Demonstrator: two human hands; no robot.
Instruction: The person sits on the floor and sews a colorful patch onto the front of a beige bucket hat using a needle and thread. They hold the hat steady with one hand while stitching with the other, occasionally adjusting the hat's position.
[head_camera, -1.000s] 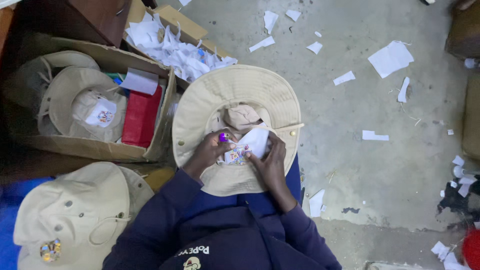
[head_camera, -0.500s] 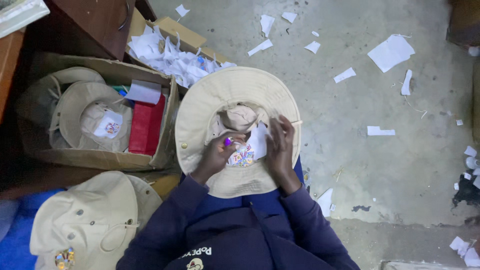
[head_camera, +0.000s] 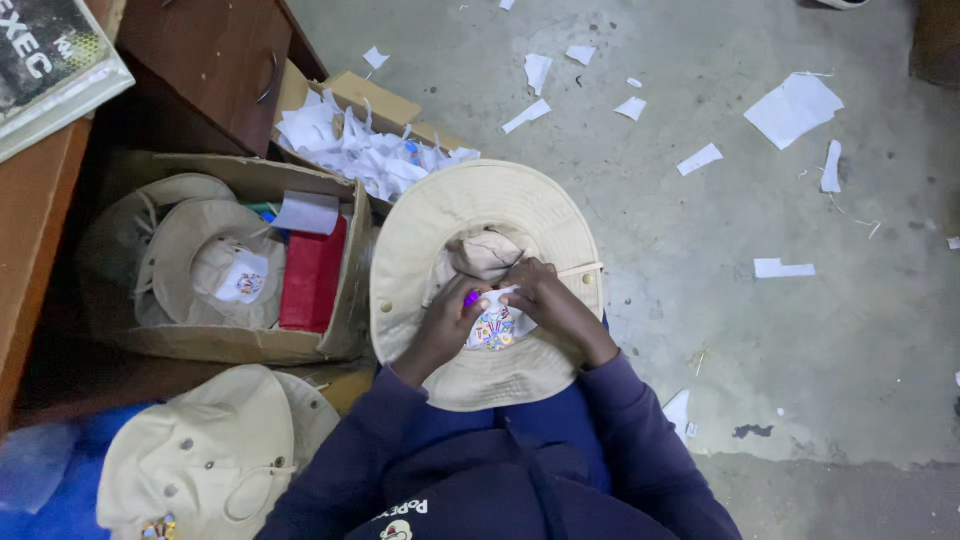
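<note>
A beige hat (head_camera: 487, 230) bears a white, multicoloured-patterned patch (head_camera: 494, 325); a red box (head_camera: 313, 275) sits nearby.

A grey concrete floor (head_camera: 700, 330) is seen, stained and littered with white paper scraps (head_camera: 795, 108). A dark wooden cabinet (head_camera: 215, 60) is placed at upper left, with a brown wooden surface (head_camera: 35, 230) along the left edge. Two cardboard boxes (head_camera: 345, 290) are set beside the cabinet. Dim, cool light is cast throughout.
</note>
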